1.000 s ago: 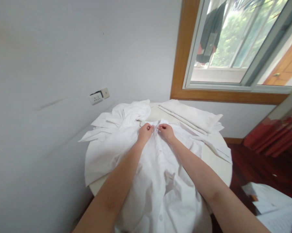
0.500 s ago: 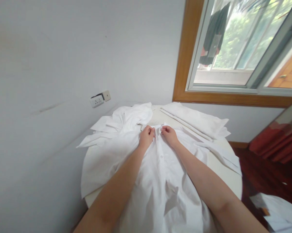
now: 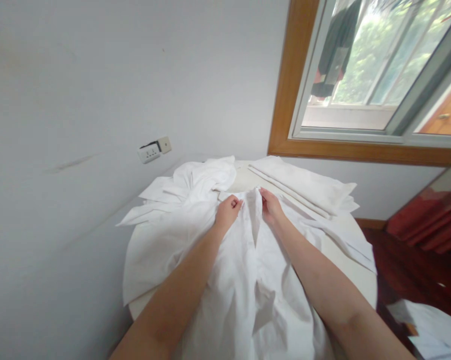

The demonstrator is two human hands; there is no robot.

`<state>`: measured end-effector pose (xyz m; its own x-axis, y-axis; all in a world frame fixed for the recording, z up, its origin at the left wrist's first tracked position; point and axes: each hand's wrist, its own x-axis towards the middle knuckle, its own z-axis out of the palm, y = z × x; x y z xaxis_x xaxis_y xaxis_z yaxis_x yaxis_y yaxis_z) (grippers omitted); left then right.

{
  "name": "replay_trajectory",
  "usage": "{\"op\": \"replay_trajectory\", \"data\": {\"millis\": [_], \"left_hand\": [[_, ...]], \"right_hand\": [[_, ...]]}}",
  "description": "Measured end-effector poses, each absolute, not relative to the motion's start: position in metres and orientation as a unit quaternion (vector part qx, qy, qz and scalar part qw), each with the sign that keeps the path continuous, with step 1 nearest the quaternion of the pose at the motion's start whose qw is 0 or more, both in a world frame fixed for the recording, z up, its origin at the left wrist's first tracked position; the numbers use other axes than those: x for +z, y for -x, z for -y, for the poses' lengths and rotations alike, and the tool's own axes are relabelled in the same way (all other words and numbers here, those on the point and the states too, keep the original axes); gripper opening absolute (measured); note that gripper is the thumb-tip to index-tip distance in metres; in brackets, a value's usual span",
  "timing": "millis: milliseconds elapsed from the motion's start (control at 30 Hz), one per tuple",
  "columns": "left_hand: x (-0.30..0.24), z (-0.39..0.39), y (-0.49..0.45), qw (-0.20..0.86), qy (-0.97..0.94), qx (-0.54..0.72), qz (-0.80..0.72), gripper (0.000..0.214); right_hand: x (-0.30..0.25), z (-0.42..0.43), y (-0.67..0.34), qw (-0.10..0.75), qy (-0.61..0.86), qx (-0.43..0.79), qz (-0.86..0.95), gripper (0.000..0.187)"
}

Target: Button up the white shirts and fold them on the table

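Observation:
A white button-up shirt (image 3: 236,280) lies spread over the round table, its far edge toward the wall and its near part running down toward me. My left hand (image 3: 228,210) is closed in a pinch on the shirt's front edge, left of the opening. On the other side, my right hand (image 3: 271,205) grips the right front edge at the far end, thumb on top, and holds it raised. Between the hands the two front edges stand apart in a narrow gap. Lower down, the front lies in folds.
The round white table (image 3: 366,285) stands against the wall. Crumpled white cloth (image 3: 198,180) lies at its far left, folded white cloth (image 3: 300,182) at its far right. A wall socket (image 3: 149,153) is at left, a window (image 3: 360,75) at right. More white cloth (image 3: 431,325) is low at right.
My right hand has moved slightly right and away from me, drawing the shirt's right front edge up and apart from the left one. My left hand has stayed nearly in place.

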<state>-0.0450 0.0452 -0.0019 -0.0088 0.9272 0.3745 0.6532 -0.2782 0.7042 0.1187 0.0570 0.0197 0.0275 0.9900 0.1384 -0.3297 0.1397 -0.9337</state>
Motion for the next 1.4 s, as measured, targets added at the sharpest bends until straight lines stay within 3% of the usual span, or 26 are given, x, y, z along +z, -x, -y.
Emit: {"op": "replay_trajectory", "data": {"millis": [267,500,1000,1400], "left_hand": [[-0.004,-0.046,0.045,0.179,-0.692,0.404,-0.571,0.023],[-0.004,-0.047,0.047,0.171,-0.692,0.406,-0.572,0.017],[-0.010,-0.056,0.050,0.259,-0.663,0.430,-0.556,0.021],[-0.011,-0.061,0.052,0.339,-0.622,0.432,-0.558,0.021]], "right_hand": [[0.018,-0.054,-0.119,0.569,0.356,0.575,0.467,0.036],[-0.004,-0.057,-0.104,0.491,0.407,0.490,0.594,0.035],[-0.023,-0.073,-0.106,0.471,0.425,0.393,0.665,0.028],[-0.018,-0.069,-0.107,0.460,0.417,0.411,0.668,0.027]]}}
